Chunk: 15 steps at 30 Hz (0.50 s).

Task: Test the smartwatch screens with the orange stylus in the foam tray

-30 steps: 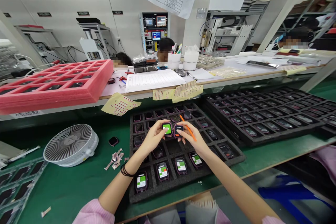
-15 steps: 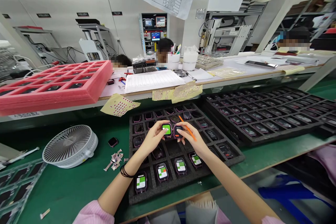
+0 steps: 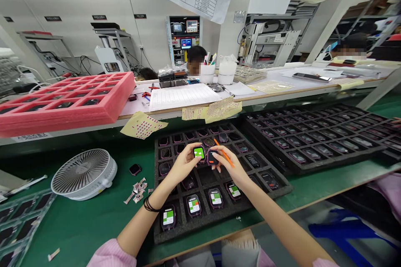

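Note:
Over a black foam tray (image 3: 197,233), my left hand (image 3: 184,160) is closed on a smartwatch with a green screen (image 3: 198,152), its thumb at the lower part of the display. Right beside it, my right hand (image 3: 228,160) grips a second smartwatch with a dark screen (image 3: 212,158) that shows an orange mark. An orange stick (image 3: 226,154) lies slantwise along my right fingers, its tip pointing away from me. In the tray's front row, several watches have lit green-and-white screens, such as the lit watch (image 3: 216,198).
A round white fan (image 3: 84,173), a lone watch (image 3: 135,170) and a heap of small strips (image 3: 137,190) lie to the left on the green mat. More black trays (image 3: 316,142) stand right. A shelf above bears a pink foam tray (image 3: 120,96). Other people sit beyond.
The green screen shows different content, and my left thumb has slid slightly lower on it. Both watches stay nearly in place. Part of another person's hand now shows at the far right edge.

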Available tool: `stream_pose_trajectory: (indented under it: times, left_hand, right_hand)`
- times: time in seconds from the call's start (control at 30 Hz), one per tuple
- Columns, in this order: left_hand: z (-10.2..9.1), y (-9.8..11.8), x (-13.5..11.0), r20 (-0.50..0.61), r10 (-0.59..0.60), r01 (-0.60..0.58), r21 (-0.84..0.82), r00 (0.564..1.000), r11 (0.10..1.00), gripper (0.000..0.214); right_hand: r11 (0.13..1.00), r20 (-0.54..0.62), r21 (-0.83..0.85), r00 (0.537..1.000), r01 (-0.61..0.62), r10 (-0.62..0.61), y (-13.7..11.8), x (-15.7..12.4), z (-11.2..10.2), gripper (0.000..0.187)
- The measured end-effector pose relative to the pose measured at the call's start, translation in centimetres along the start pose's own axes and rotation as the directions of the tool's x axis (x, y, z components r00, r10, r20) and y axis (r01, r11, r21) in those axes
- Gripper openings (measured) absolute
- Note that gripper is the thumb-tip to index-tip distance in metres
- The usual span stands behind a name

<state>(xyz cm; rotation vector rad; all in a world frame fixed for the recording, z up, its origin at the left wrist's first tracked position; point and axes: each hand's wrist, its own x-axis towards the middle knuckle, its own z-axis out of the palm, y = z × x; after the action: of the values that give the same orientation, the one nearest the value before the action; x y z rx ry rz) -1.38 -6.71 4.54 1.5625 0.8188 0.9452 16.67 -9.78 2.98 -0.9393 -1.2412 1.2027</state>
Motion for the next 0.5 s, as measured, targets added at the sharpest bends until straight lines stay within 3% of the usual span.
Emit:
stream_pose_trajectory:
  times: [0.5]
  left_hand:
    - [0.01, -0.02, 0.0, 0.01, 0.004, -0.004, -0.016, 1.0, 1.0, 0.033]
  right_hand:
    - [1.0, 0.0, -0.016, 1.0, -0.011, 0.011, -0.07, -0.04, -0.04, 0.024]
